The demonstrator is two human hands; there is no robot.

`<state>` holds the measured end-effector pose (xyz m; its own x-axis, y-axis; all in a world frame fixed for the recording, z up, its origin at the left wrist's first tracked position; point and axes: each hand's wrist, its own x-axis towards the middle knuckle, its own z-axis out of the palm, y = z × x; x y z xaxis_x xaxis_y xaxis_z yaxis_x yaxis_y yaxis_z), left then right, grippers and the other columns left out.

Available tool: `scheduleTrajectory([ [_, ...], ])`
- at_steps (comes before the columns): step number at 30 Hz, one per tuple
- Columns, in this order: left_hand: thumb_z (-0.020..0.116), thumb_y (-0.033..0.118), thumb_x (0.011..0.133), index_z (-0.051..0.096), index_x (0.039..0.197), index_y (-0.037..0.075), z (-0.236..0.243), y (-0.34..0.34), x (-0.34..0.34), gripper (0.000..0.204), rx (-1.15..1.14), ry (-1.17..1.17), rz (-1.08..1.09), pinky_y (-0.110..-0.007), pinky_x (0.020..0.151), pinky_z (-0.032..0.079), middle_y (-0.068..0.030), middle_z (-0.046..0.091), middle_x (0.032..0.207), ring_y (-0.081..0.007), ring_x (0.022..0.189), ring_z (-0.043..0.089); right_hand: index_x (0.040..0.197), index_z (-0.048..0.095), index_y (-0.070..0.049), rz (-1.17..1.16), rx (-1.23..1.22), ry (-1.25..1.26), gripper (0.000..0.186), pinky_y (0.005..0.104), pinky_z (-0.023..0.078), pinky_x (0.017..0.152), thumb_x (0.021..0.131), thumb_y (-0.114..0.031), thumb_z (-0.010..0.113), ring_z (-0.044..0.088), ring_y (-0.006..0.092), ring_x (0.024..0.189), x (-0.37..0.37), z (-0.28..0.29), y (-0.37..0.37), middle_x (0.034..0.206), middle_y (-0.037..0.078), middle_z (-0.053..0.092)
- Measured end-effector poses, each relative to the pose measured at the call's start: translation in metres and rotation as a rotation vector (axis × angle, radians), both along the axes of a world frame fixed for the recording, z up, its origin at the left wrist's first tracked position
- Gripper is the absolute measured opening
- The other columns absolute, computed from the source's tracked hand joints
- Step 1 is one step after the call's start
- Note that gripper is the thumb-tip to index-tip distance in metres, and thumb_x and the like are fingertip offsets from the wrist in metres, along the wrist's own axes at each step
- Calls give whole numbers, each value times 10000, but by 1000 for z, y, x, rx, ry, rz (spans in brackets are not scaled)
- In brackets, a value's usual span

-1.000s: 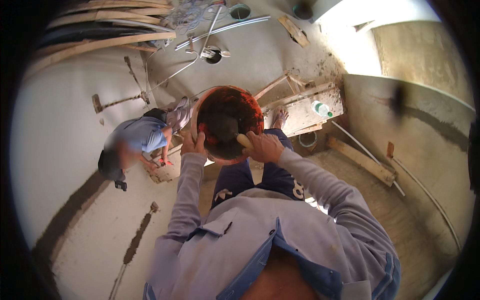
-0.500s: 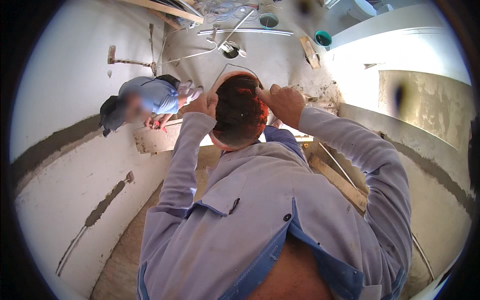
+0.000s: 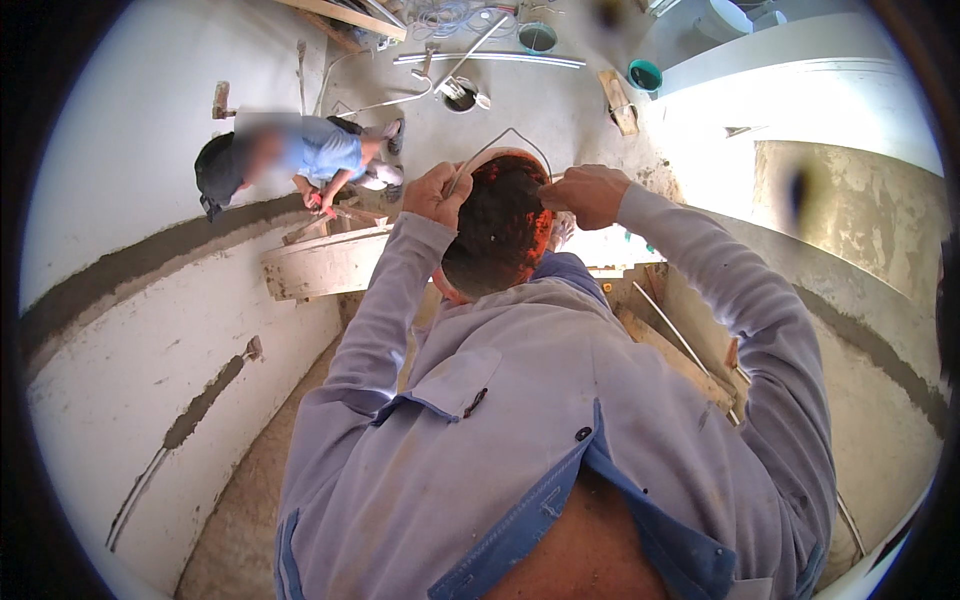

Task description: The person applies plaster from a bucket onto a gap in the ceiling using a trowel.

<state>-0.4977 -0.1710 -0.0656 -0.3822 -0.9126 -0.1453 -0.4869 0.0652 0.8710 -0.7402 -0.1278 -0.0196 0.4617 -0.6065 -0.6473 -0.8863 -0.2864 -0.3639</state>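
An orange bucket (image 3: pixel 490 240) with dark, lumpy material inside is raised in front of my body, its wire handle (image 3: pixel 512 130) arched above it. My left hand (image 3: pixel 435 195) is closed on the bucket's left rim, by the handle. My right hand (image 3: pixel 585 195) is closed at the right rim, gripping it; whether anything else is under its fingers cannot be told. Behind the bucket, a pale plank platform (image 3: pixel 325 265) runs crosswise, and part of my dark trousers (image 3: pixel 565 270) shows below the rim.
A co-worker (image 3: pixel 320 150) bends at left, holding a red tool (image 3: pixel 320 200). Pipes (image 3: pixel 490 59), timber (image 3: pixel 620 102), coiled tubing (image 3: pixel 460 18) and a green bucket (image 3: pixel 645 75) lie on the floor beyond. Plastered walls (image 3: pixel 130 350) close in on both sides.
The bucket has risen and tilted, then shifted slightly right. My right hand has left the pale tool handle for the rim. The co-worker and the red tool have moved up in view.
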Motion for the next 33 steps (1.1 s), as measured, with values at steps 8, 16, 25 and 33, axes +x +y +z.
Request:
scheduleTrajectory([
  [8, 617, 180, 855, 493, 675, 16, 19, -26, -1, 273, -116, 164, -157, -239, 514, 290, 26, 433, 646, -68, 592, 314, 1258, 488, -118, -325, 116, -444, 645, 404, 470, 855, 636, -8, 618, 582, 334, 984, -20, -27, 31, 1078, 153, 609],
  [16, 639, 149, 844, 387, 625, 52, 42, -54, 14, 348, 35, 355, -159, -227, 530, 274, 24, 465, 676, -64, 613, 306, 1280, 476, -113, -352, 180, -630, 643, 383, 479, 819, 653, -24, 587, 600, 298, 933, -7, -49, 32, 1074, 158, 611],
  [25, 595, 126, 858, 434, 672, 81, 53, -79, 27, 250, 26, 589, -83, -206, 681, 310, 41, 408, 709, -61, 683, 332, 1262, 479, -82, -562, 226, -782, 625, 358, 472, 773, 651, -34, 600, 601, 254, 871, 28, -7, 32, 997, 162, 615],
  [33, 607, 152, 863, 440, 730, 72, 48, -101, 71, 228, 55, 734, 38, -215, 733, 361, -15, 533, 818, -63, 717, 406, 1173, 519, -82, -541, -217, -574, 435, 388, 490, 651, 743, -84, 578, 627, 284, 804, 33, 52, 21, 894, 162, 613],
])
